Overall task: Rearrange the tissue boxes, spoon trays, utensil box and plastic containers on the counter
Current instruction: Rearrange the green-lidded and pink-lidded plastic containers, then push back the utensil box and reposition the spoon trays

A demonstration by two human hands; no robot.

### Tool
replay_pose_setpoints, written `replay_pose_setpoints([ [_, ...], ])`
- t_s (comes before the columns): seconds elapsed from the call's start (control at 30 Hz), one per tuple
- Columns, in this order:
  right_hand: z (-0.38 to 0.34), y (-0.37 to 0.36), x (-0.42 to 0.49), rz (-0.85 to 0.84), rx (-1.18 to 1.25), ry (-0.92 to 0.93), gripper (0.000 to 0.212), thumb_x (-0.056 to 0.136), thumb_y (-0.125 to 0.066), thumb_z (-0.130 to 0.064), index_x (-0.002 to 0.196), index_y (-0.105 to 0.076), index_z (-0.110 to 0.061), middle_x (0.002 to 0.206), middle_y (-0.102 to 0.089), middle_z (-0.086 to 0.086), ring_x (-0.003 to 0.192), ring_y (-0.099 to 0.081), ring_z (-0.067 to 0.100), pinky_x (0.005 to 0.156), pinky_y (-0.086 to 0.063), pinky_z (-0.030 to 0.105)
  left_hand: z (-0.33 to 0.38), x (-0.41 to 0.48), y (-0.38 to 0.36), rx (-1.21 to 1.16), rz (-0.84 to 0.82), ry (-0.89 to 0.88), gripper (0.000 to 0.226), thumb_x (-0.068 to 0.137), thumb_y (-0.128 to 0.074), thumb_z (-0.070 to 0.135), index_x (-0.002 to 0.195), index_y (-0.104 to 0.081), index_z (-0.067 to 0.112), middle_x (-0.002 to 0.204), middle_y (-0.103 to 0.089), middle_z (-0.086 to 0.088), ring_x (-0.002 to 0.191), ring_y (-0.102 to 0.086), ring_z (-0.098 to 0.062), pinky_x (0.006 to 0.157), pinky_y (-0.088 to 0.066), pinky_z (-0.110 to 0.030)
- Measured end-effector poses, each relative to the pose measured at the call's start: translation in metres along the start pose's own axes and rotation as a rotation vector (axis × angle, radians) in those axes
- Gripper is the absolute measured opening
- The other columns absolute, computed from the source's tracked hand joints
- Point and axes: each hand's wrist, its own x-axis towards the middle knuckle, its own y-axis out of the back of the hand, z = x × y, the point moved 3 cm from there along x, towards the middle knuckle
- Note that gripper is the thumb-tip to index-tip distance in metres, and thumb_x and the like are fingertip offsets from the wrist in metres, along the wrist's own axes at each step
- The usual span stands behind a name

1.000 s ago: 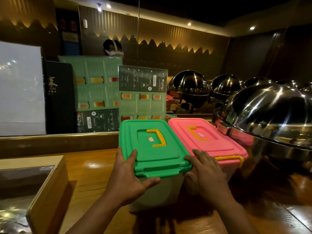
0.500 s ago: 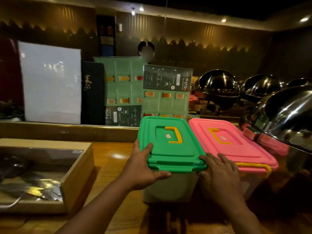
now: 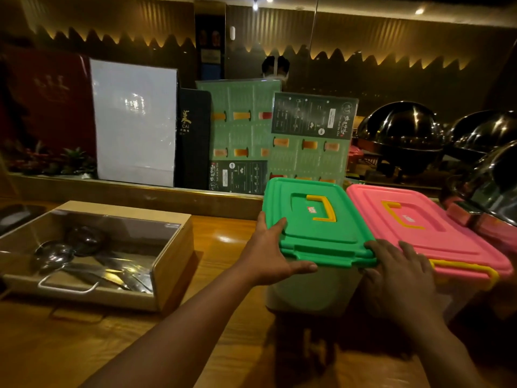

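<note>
A translucent plastic container with a green lid and yellow handle stands on the wooden counter. My left hand grips its near left corner, thumb under the lid's rim. My right hand presses against its near right corner, fingers spread, partly over the pink-lidded container that stands touching it on the right. At the left sits a wooden utensil box with a clear lid; ladles and spoons lie inside.
Menu boards, a white board and a black menu folder lean behind a low wooden ledge. Steel domed chafing dishes crowd the right side, one right beside the pink-lidded container. Bare counter lies in front of the boxes.
The view has swung left, which brings the whole utensil box into sight. Both hands keep the same hold on the green-lidded container, which stays beside the pink one.
</note>
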Motion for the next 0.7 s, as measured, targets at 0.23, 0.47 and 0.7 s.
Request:
replay_pose_setpoints([
  [0.23, -0.007, 0.011, -0.003, -0.140, -0.048, -0.090, 0.063, 0.079, -0.068, -0.027, 0.139, -0.047, -0.027, 0.146, -0.050, 0.005, 0.137, -0.035, 0.037, 0.108, -0.029, 0.058, -0.016, -0.012, 0.017, -0.003, -0.133, -0.091, 0.115, 0.063, -0.084, 0.061, 0.156, -0.021, 0.035, 0.168, 0.008, 0.002, 0.152, -0.016, -0.023, 0.120, -0.022, -0.036],
  [0.47, -0.157, 0.054, -0.008, 0.254, 0.385, -0.005, 0.048, 0.068, -0.054, -0.014, 0.115, -0.065, -0.007, 0.119, -0.060, 0.020, 0.112, -0.053, 0.039, 0.099, -0.040, 0.050, -0.085, -0.053, 0.130, 0.129, -0.110, -0.167, 0.087, 0.083, -0.073, 0.051, 0.154, -0.024, 0.040, 0.163, -0.021, 0.012, 0.146, -0.021, -0.011, 0.113, -0.025, -0.032],
  [0.7, -0.367, -0.024, -0.028, -0.124, 0.577, 0.152, 0.050, 0.087, -0.064, -0.047, 0.132, -0.054, -0.030, 0.139, -0.047, -0.003, 0.125, -0.044, 0.014, 0.098, -0.037, 0.027, -0.231, -0.084, 0.296, 0.281, 0.089, 0.017, 0.073, 0.076, -0.074, 0.058, 0.141, -0.047, 0.038, 0.151, -0.040, 0.010, 0.136, -0.041, -0.017, 0.105, -0.045, -0.045],
])
